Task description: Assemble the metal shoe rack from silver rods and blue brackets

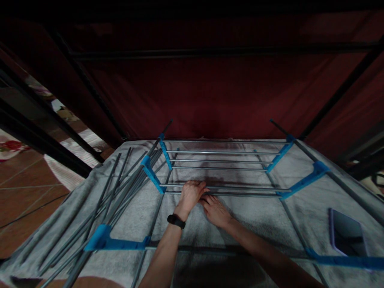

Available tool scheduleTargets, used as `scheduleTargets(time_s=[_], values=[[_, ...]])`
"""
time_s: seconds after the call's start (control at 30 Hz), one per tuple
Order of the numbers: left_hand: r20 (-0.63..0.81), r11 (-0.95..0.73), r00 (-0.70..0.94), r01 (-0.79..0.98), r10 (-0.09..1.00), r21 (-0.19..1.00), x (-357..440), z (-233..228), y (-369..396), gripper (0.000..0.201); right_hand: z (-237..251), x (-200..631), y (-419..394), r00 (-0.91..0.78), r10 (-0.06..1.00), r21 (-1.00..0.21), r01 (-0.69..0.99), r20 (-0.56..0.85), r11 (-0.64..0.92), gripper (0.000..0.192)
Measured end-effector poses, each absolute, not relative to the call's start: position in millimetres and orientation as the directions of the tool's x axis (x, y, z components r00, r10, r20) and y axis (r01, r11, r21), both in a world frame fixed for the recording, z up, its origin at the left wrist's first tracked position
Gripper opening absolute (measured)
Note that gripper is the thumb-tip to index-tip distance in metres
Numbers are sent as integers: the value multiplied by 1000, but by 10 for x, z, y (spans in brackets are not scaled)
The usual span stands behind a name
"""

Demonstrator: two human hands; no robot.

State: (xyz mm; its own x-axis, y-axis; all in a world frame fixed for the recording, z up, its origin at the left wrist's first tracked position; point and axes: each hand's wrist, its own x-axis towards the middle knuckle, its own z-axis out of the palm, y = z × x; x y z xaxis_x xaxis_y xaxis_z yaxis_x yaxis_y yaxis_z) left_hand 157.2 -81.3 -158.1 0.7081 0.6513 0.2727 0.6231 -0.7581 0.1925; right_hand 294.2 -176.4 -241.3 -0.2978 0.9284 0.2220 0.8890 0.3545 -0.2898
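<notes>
My left hand (pixel 192 195), with a dark band (pixel 176 221) on its wrist, is closed over the front pair of thin metal rods (pixel 246 188) of a rack frame. Just to its right, my right hand (pixel 215 209) has its fingers bent against the lower rod of that pair, close to the left thumb. The rods run between a blue plastic bracket (pixel 153 176) on the left and another blue bracket (pixel 306 182) on the right. Further back, several parallel rods (pixel 222 161) span a second pair of blue brackets. The fingertips are partly hidden behind the rods.
Loose grey tubes (pixel 120 192) lie in a pile at the left. Another blue bracket (pixel 112 239) joins a front crossbar. A phone (pixel 348 232) rests at the right on the grey blanket (pixel 240 228). A dark metal frame with red fabric (pixel 204 92) stands behind.
</notes>
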Motion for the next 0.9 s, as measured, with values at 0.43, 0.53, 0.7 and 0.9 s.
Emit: scheduleTargets(time_s=[0.43,0.53,0.7,0.9], values=[[289,-765,710,621,642,171,1562,-1550,-829,32,-2404,2944,-1769,-299,929,-311,881,217,356,40],[324,-749,683,644,655,158,1568,-1586,-869,30,-2384,2957,-1787,-299,926,-318,876,232,363,42],[366,-696,610,695,703,178,1424,-1649,-893,18,-2345,3062,-1923,-314,923,-301,878,224,372,46],[469,-484,329,836,820,258,951,-1737,-765,25,-2316,3453,-2202,-237,915,-319,884,328,343,50]])
